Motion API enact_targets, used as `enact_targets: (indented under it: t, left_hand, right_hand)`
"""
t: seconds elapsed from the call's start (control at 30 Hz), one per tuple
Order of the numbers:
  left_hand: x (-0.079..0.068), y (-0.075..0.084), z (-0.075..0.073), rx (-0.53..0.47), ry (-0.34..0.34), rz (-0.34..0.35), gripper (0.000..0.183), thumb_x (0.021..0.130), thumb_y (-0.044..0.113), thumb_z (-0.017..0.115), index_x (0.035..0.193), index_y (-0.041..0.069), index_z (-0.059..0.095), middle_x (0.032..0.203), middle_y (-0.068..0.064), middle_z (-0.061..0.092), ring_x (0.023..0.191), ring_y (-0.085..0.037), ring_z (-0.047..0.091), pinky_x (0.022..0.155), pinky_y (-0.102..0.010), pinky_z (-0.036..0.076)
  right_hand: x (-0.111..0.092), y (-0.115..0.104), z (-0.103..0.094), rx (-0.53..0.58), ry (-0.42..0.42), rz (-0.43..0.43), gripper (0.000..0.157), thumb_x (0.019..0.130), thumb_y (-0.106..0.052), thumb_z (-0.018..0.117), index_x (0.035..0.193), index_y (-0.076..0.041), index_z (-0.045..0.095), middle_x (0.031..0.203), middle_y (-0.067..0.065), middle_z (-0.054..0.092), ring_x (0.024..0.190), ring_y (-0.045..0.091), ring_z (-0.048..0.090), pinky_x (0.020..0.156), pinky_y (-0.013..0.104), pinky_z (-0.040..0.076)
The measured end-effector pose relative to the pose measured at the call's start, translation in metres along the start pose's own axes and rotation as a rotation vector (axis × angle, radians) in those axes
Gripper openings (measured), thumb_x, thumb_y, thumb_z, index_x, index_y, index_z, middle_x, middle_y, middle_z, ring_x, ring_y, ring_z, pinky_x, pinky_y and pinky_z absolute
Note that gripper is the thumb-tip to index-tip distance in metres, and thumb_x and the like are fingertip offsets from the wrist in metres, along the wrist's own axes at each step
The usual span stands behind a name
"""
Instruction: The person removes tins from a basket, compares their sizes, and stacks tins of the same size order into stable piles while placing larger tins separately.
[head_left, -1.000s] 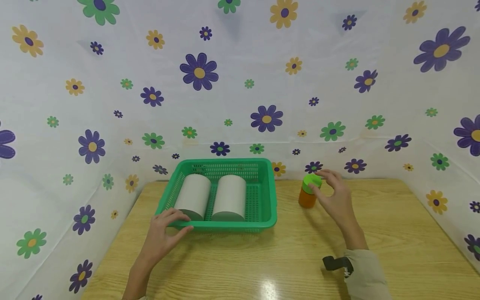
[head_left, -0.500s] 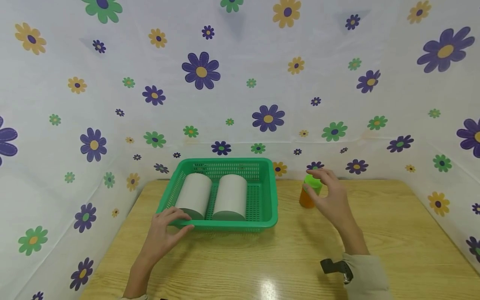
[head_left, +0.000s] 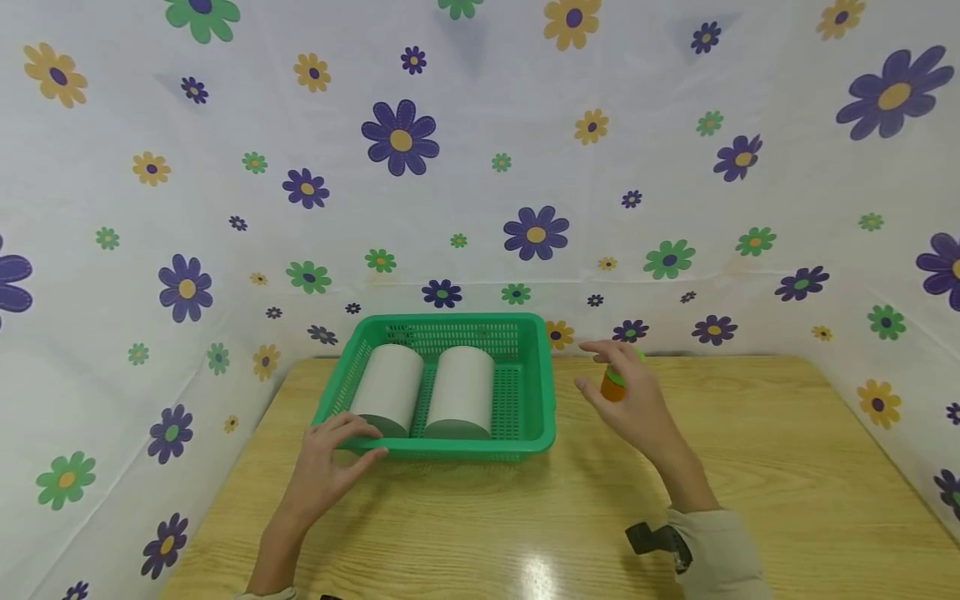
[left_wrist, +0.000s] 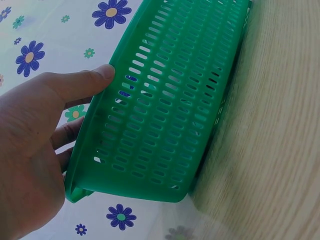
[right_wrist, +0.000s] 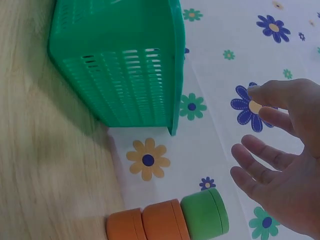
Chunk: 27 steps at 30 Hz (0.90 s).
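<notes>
My left hand (head_left: 318, 475) holds the near left corner of a green plastic basket (head_left: 457, 446), thumb on the rim's outer side and fingers over it. In the left wrist view the thumb (left_wrist: 87, 82) lies against the rim of the perforated wall. Two white cylinders (head_left: 388, 387) lie side by side in the basket. My right hand (head_left: 637, 408) hovers right of the basket, fingers spread, holding nothing. Partly hidden behind it is an orange container with a green lid (head_left: 612, 388). The right wrist view has that container (right_wrist: 165, 222) standing apart from the fingers.
A wooden table (head_left: 480, 525) carries everything. Behind it and at both sides hangs a white sheet (head_left: 465, 192) with printed flowers. A dark strap (head_left: 652, 537) sits at the right sleeve.
My right hand has moved left from beside the container's lid to in front of the container, toward the basket. The left hand stays on the basket rim. The container stays in place.
</notes>
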<state>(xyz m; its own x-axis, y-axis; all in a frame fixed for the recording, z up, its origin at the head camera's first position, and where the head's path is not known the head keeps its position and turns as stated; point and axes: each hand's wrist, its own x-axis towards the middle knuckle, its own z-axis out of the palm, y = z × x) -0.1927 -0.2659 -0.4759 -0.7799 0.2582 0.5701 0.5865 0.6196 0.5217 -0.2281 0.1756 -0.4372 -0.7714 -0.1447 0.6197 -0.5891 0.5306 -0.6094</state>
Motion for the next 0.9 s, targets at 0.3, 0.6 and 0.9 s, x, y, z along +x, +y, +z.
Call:
enact_targets:
  t: [0.3, 0.6, 0.9]
  left_hand:
    - [0.001, 0.002, -0.001, 0.006, 0.002, 0.001, 0.028, 0.077, 0.010, 0.090, 0.095, 0.024, 0.073, 0.099, 0.012, 0.066, 0.098, -0.015, 0.060, 0.084, -0.046, 0.031]
    - [-0.001, 0.004, 0.000, 0.021, -0.006, -0.003, 0.028, 0.078, 0.010, 0.090, 0.096, 0.023, 0.072, 0.099, 0.012, 0.066, 0.099, -0.016, 0.060, 0.085, -0.046, 0.031]
    - [0.001, 0.005, 0.001, 0.006, -0.006, 0.006, 0.031, 0.077, 0.007, 0.090, 0.097, 0.025, 0.073, 0.101, 0.012, 0.066, 0.102, -0.017, 0.059, 0.085, -0.046, 0.029]
  right_hand:
    - [0.007, -0.013, 0.014, 0.028, -0.066, -0.023, 0.047, 0.089, -0.003, 0.079, 0.134, -0.006, 0.063, 0.133, 0.013, 0.058, 0.114, 0.035, 0.058, 0.092, 0.052, 0.049]
    - [0.016, -0.025, 0.033, 0.040, -0.151, 0.014, 0.046, 0.091, -0.008, 0.077, 0.135, -0.007, 0.062, 0.131, 0.011, 0.057, 0.114, 0.032, 0.058, 0.096, 0.052, 0.049]
    - [0.025, -0.032, 0.050, 0.022, -0.204, -0.013, 0.045, 0.091, -0.014, 0.079, 0.133, -0.010, 0.063, 0.128, 0.009, 0.060, 0.109, 0.023, 0.057, 0.093, 0.043, 0.053]
